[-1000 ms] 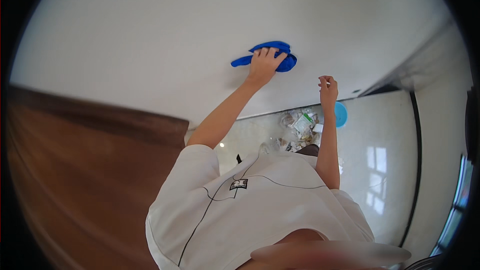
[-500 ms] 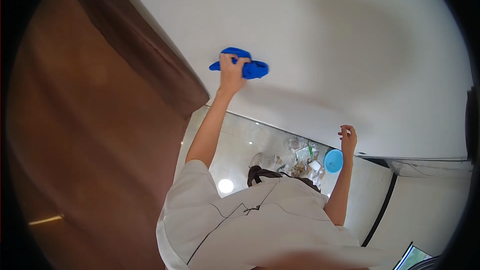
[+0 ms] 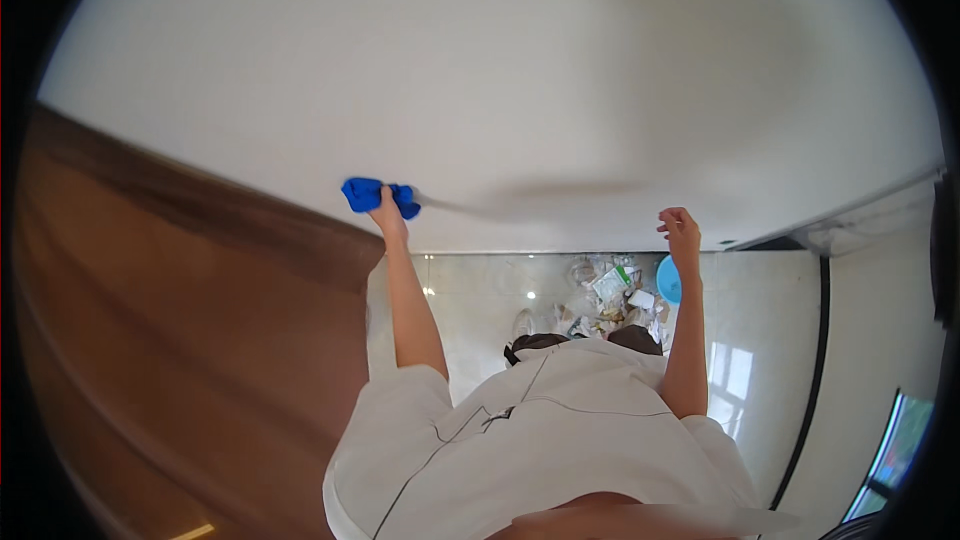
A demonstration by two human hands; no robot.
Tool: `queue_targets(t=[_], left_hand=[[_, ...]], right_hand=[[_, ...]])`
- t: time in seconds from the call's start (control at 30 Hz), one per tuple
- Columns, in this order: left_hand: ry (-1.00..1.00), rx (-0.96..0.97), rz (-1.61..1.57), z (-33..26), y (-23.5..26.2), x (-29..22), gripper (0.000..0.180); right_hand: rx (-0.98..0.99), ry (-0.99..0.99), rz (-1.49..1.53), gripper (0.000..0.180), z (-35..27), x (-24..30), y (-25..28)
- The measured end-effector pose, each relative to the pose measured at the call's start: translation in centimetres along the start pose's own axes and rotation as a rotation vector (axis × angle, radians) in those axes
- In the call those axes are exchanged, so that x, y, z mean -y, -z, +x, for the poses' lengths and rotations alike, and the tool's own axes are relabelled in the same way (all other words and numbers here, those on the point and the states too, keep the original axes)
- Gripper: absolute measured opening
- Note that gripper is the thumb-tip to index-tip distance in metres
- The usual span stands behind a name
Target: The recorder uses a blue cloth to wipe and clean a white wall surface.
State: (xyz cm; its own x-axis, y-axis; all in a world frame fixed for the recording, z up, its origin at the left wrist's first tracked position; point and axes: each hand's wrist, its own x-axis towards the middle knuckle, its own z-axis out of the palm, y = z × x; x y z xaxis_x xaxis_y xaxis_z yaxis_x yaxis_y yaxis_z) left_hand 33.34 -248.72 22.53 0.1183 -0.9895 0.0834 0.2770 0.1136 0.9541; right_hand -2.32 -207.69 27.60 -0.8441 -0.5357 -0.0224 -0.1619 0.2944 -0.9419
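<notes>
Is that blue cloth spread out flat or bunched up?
Bunched up. The blue cloth shows as a small crumpled wad gripped in the left hand against the white wall.

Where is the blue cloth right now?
In the head view, the blue cloth is bunched in the left hand, pressed on the white wall just right of the brown panel. The right hand rests on the wall farther right.

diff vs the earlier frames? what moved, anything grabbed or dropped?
The left hand slid the blue cloth along the white wall toward the brown panel, nearly reaching its edge. Nothing was taken or let go. The right hand stays open near the wall; the grip on the cloth is unchanged.
</notes>
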Motion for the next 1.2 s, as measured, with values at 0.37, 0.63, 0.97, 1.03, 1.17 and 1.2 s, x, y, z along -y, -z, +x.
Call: queue_targets(t=[0.37, 0.63, 0.97, 1.03, 1.17, 1.2], left_hand=[[-0.837, 0.307, 0.466, -35.8, -38.4, -2.7, 0.052], [-1.327, 0.912, 0.65, -53.8, -59.3, -2.9, 0.047], [-2.15, 1.408, 0.892, -60.7, -66.1, 7.9, 0.025], [-2.17, 1.444, 0.946, -59.1, -63.5, 8.1, 0.026], [-2.099, 1.486, 0.965, -51.0, -55.4, 7.5, 0.029], [-2.09, 1.476, 0.985, -48.9, -53.2, 6.8, 0.029]], right_hand=[[-0.053, -0.062, 0.151, 0.015, 3.7, -6.8, 17.1], [-0.274, -0.22, 0.222, 0.02, 1.6, -15.7, 29.3], [-0.452, -0.456, 0.239, 0.023, -5.4, -25.5, 29.3], [-0.399, -0.48, 0.199, 0.022, -7.1, -26.3, 28.8], [-0.43, -0.572, 0.207, 0.023, -9.0, -27.6, 26.6], [-0.414, -0.565, 0.203, 0.023, -9.3, -27.9, 25.8]])
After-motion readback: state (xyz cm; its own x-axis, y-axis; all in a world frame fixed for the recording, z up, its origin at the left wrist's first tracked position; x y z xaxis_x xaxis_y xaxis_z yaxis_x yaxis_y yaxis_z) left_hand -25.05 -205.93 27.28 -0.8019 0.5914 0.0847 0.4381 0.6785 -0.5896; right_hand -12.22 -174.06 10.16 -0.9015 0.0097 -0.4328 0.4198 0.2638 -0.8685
